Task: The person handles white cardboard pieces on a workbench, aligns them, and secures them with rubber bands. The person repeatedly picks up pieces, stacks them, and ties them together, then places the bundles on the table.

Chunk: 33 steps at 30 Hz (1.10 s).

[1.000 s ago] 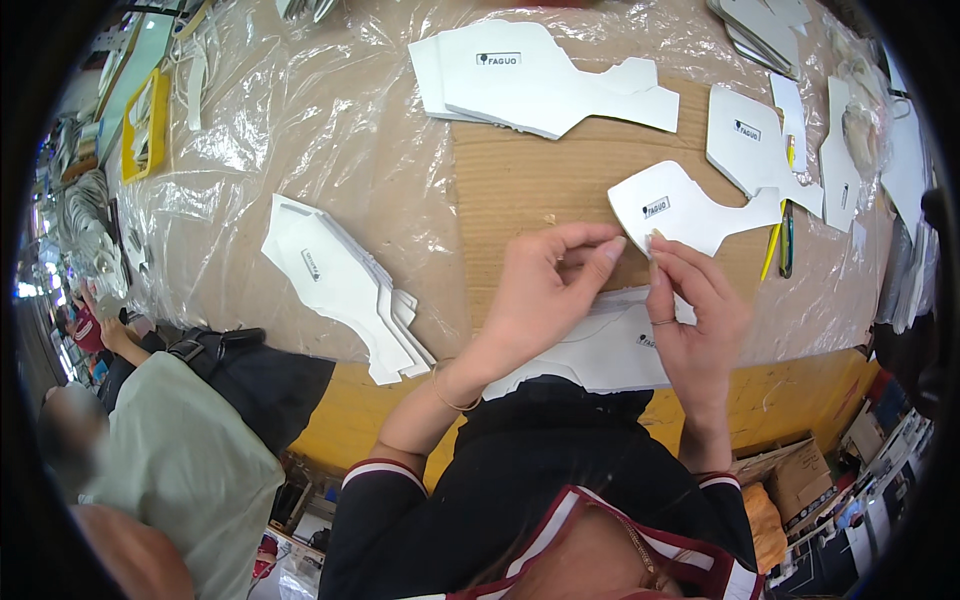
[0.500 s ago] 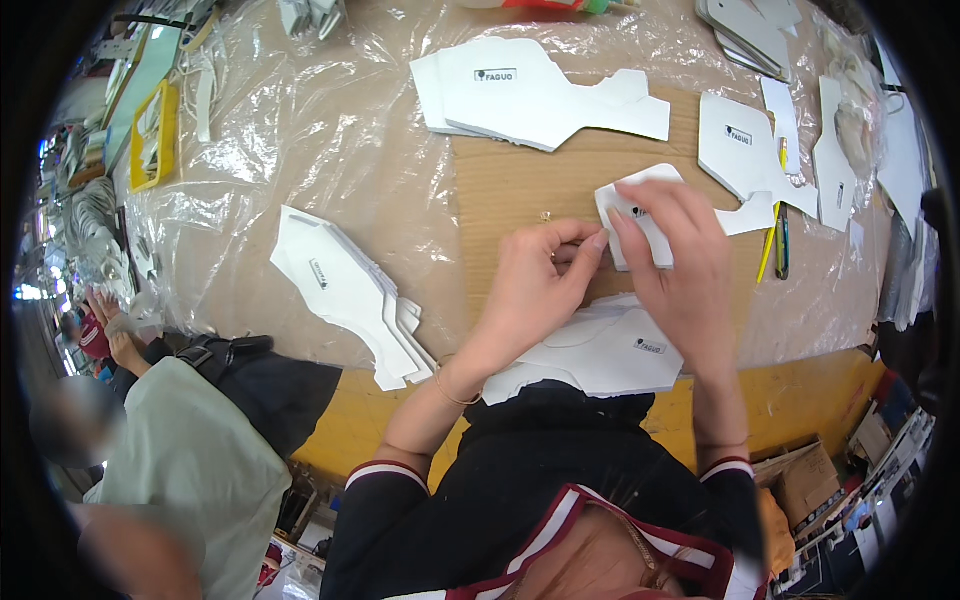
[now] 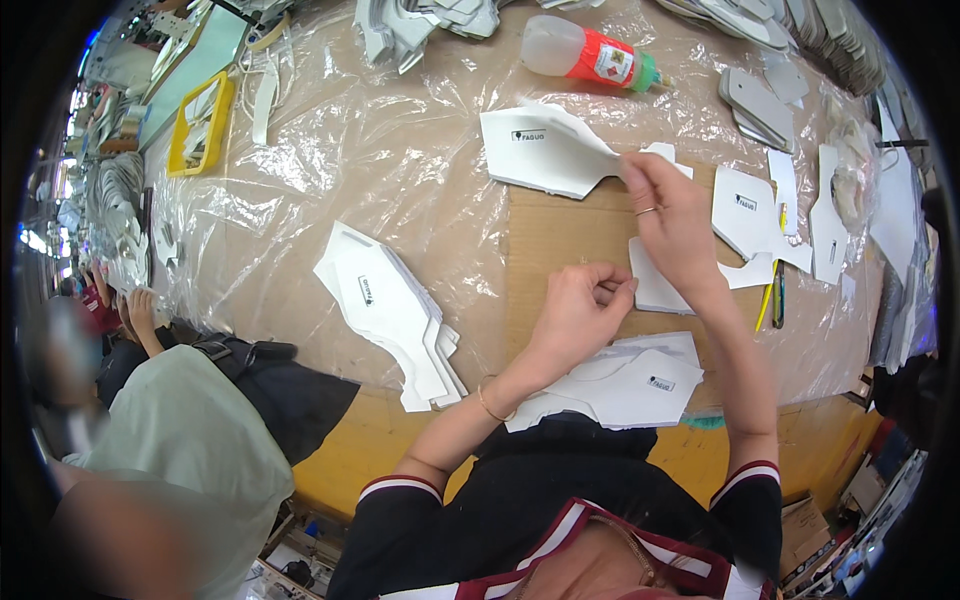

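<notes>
My right hand [image 3: 672, 220] reaches across the cardboard sheet [image 3: 540, 235] and pinches the narrow end of a white cut panel [image 3: 550, 135]. That panel bends upward off the far stack of like panels [image 3: 545, 182]. My left hand [image 3: 582, 318] rests on the cardboard with its fingers curled and thumb pressed to them; whatever is in them is hidden. Beside its fingertips lies a white stamped panel [image 3: 655, 288], partly covered by my right wrist. Overlapping white panels [image 3: 640, 385] lie between my forearms at the table's near edge.
Another stack of white panels [image 3: 375, 300] sits to the left. On the right lie a stamped panel [image 3: 742, 212] and a yellow pen [image 3: 764, 306]. A red-labelled bottle [image 3: 590, 58] lies at the back, a yellow tray [image 3: 222, 125] far left. A person in a pale green garment [image 3: 195, 430] is at left.
My right hand has left the small panel by my left hand and moved away from me to the far stack, bending up its top panel. The view has shifted, showing more of the back.
</notes>
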### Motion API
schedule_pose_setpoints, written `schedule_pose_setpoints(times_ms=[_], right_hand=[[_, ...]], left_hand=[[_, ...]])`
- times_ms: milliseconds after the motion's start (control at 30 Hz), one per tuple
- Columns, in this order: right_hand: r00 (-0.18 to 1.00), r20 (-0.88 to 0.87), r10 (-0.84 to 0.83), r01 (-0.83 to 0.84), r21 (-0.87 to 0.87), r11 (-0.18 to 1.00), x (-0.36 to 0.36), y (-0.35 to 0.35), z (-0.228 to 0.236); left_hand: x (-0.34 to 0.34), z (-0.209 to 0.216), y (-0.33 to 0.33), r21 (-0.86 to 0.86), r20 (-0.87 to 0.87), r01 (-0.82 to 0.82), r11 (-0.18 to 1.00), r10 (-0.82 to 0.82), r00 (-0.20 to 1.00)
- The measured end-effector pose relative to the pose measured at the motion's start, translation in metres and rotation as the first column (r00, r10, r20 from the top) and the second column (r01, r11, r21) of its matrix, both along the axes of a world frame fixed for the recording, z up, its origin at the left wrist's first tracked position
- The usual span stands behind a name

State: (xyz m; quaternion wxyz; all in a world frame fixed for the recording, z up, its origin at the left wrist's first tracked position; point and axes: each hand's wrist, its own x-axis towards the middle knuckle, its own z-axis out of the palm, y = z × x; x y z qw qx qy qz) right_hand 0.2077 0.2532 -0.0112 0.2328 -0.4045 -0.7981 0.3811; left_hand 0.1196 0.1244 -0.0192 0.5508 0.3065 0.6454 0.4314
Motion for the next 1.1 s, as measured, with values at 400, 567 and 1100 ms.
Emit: schedule_pose_setpoints(times_ms=[400,567,1100], right_hand=[[0.576,-0.629,-0.522,0.796,0.286,0.534,0.132,0.017,0.020],[0.868,-0.097,-0.487,0.389,0.743,0.545,0.154,0.008,0.012],[0.966,0.257,0.001,-0.101,0.374,0.922,0.068,-0.104,0.013]], left_hand=[[0.000,-0.002,-0.005,0.057,0.022,-0.002,0.998,0.000,1.000],[-0.001,-0.002,-0.005,0.032,0.055,0.003,0.999,-0.005,0.998],[-0.005,0.001,-0.013,-0.083,0.343,-0.025,0.996,0.052,0.938]])
